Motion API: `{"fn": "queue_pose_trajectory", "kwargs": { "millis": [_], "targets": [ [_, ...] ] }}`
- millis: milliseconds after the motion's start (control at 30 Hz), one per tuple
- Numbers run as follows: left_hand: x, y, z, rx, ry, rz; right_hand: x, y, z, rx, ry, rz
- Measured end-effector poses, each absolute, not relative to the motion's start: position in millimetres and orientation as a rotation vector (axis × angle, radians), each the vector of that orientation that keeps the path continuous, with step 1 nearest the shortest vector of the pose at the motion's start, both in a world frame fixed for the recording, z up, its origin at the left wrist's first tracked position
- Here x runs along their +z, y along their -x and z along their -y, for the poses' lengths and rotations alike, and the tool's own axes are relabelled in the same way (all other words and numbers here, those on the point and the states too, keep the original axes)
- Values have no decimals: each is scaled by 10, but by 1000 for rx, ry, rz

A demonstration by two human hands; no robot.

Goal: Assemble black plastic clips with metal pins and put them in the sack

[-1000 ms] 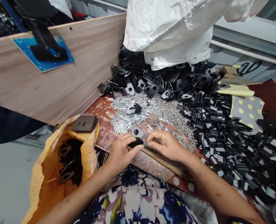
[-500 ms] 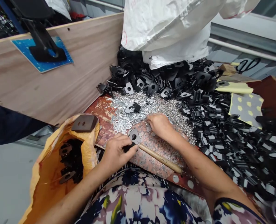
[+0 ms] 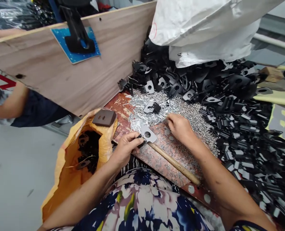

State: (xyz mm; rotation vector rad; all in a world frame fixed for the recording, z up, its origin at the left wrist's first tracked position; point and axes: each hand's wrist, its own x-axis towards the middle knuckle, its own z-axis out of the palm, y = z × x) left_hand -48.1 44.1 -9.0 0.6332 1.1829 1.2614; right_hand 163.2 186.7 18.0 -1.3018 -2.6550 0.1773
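My left hand [image 3: 125, 147] pinches a black plastic clip [image 3: 151, 136] by its hinged end. The clip's flat, greyish plate with a round hole points away to the right. Below the clip a hammer's wooden handle [image 3: 176, 163] slants toward my lap; its head is hidden. At the near edge of a heap of shiny metal pins [image 3: 139, 104], my right hand [image 3: 181, 128] has thumb and fingertips pressed together. What lies between those fingertips is too small to make out. Another black clip [image 3: 152, 107] rests on top of the pins.
Black plastic parts [image 3: 243, 128] are piled at the back and right. A white sack [image 3: 205, 29] hangs over them. On the left stand a plywood board [image 3: 118, 48] and a yellow sack [image 3: 62, 170] holding clips, with a brown block [image 3: 104, 117] on its rim. Another person's arm [image 3: 9, 104] shows beyond.
The view has swung left, so everything sits further right. The held clip has turned, its plate now showing more fully. My right hand remains at the pins, fingers still closed.
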Motion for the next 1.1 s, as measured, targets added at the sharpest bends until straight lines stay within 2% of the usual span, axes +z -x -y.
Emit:
{"fn": "queue_pose_trajectory", "kwargs": {
  "millis": [133,367,533,767,867,1033,1100],
  "targets": [
    [-61,468,-432,1292,-555,-1113,359,-1704,-1453,435,976,2352],
    [-55,331,-430,1371,-425,-924,619,-1610,-896,563,930,2216],
    [-24,197,-421,1374,-335,-907,547,-1526,-822,558,715,2286],
    [-41,174,-341,1365,-304,-873,416,-1462,-824,545,772,2261],
    [-58,157,-314,1368,-314,-884,452,-1418,-775,480,768,2337],
    [-40,51,-318,1508,-302,-964,494,-1184,-594,109,686,2518],
    [-34,30,-323,1528,-307,-1006,472,-1140,-590,76,680,2545]
  ]
}}
